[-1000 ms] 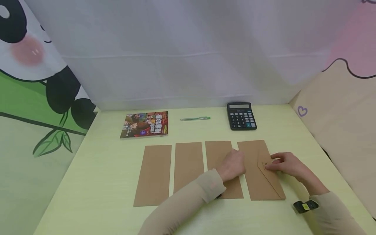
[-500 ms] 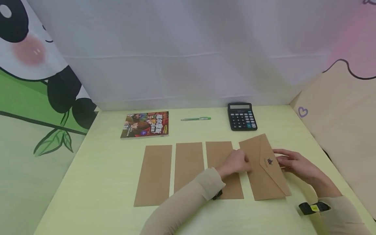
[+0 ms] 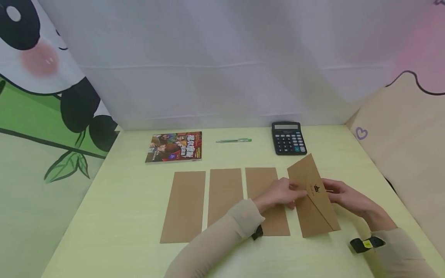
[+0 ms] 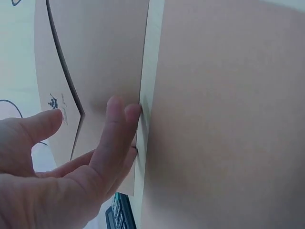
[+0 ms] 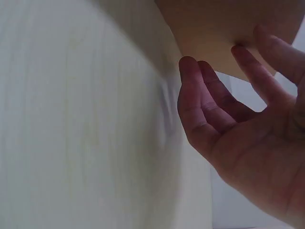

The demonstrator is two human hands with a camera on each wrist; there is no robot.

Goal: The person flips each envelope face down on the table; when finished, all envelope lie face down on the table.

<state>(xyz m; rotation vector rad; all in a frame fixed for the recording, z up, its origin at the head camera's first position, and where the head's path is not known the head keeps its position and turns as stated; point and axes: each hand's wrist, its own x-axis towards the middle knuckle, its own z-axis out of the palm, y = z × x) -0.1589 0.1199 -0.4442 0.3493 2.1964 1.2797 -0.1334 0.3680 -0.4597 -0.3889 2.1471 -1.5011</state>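
Note:
The rightmost brown kraft envelope [image 3: 302, 210] is tilted, its right side raised off the table. Its pointed flap and dark crown print face up. At its left edge is my left hand [image 3: 278, 192]; in the left wrist view, its fingers [image 4: 112, 138] touch that edge, while the thumb lies near the print. Behind the raised right edge, my right hand [image 3: 351, 199] has its fingers spread. One fingertip touches the envelope's underside [image 5: 214, 33] in the right wrist view, the other fingers being apart from it. Neither hand plainly pinches the paper.
Three brown envelopes lie flat in a row to the left: one [image 3: 182, 206], another [image 3: 226, 193], and a third [image 3: 260, 181] partly under the left arm. Farther back are a comic-style book [image 3: 175, 146], a green pen [image 3: 233, 140] and a black calculator [image 3: 288, 138].
The rightmost envelope has gone from lying nearly flat to tilted up on its right side. My left fingers have moved right onto its left edge, and my right fingers have slipped behind it.

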